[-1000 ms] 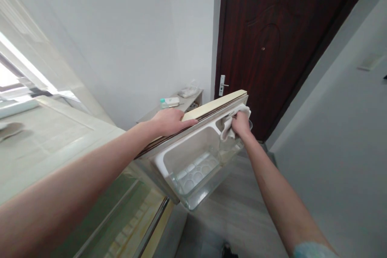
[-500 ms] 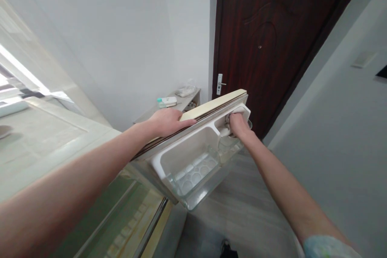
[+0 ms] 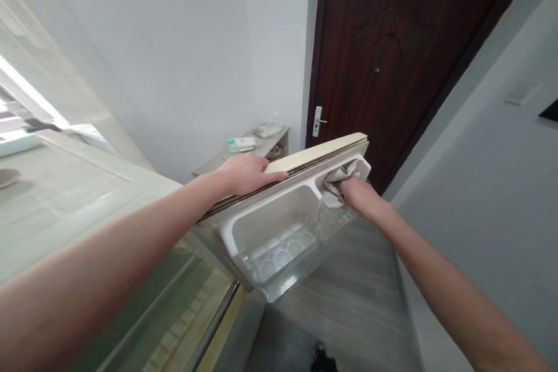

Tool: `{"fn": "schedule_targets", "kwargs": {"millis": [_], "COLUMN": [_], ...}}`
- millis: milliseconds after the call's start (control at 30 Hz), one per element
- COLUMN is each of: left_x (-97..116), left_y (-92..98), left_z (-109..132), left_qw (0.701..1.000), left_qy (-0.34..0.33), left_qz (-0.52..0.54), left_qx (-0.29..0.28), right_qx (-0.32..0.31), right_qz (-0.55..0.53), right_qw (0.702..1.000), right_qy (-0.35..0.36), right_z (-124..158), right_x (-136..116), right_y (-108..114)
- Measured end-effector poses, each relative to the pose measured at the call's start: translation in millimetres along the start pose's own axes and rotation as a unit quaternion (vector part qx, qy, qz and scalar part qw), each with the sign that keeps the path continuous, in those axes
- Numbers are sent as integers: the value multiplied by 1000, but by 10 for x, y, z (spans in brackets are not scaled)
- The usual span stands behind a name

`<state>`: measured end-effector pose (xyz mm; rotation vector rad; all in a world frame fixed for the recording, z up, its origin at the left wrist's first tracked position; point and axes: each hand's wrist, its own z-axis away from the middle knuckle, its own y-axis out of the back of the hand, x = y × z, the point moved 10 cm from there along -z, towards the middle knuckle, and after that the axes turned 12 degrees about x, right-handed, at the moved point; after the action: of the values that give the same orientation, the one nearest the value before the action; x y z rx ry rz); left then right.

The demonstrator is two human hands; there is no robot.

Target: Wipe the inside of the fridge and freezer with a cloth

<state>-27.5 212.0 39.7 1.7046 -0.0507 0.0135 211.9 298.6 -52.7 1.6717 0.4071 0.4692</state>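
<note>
Head view: cloth [image 3: 332, 190] is bunched in the fridge door's [image 3: 322, 151] smaller compartment [image 3: 363, 166] — right hand's [image 3: 358, 194] grip closed on it. Left hand's [image 3: 247, 174] grip holds the door's top edge — egg tray [image 3: 281, 251] in the bigger compartment [image 3: 268, 218].

glare: left window [image 3: 32, 95] | door [image 3: 392, 40]: dim | soft focus | edges stretched

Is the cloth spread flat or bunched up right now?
Bunched up: the cloth shows creases and overlapping folds where it meets the right hand.
</note>
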Motion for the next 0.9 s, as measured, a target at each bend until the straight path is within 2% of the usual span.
{"fn": "schedule_targets", "kwargs": {"millis": [100, 167, 233, 333, 433, 533, 600, 667, 733, 800, 833, 900], "left_x": [-6, -4, -3, -7, 1, 14, 17, 19, 22, 24, 17, -10], "left_y": [-11, -12, -15, -19, -19, -12, -10, -7, -1, -1, -1, -5], "left_z": [1, -2, -6, -11, -10, 0, 12, 22, 22, 13, 6, -11], "left_qw": [1000, 1000, 1000, 1000, 1000, 1000, 1000, 1000, 1000, 1000, 1000, 1000], "left_qy": [3, 0, -3, -3, -5, -7, -5, -1, 0, -1, -1, 3], "left_qz": [3, 5, 7, 7, 9, 14, 13, 10, 9, 9, 7, -2], "left_qx": [-3, -1, 1, 2, 2, 0, -4, -9, -8, -7, -5, 0], "right_qx": [-11, -27, -28, 1, 12, -11, -4, 72, 195, 285, 302, 286], "right_qz": [-70, -119, -99, 5, 37, -39, -114, -152, -162, -172, -177, -171], "right_qw": [995, 987, 993, 999, 997, 999, 993, 986, 967, 943, 936, 935], "right_qy": [75, 102, 57, -50, -67, 2, 36, 3, -41, -6, 42, 122], "right_z": [149, 217, 196, 124, 89, 109, 179, 293, 519, 800, 918, 1048], "right_x": [-271, -351, -185, 210, 281, 59, -82, -90, -121, -398, -627, -1081], "right_y": [2, -5, -23, -6, 2, -17, 62, 275, 556, 739, 755, 631]}}
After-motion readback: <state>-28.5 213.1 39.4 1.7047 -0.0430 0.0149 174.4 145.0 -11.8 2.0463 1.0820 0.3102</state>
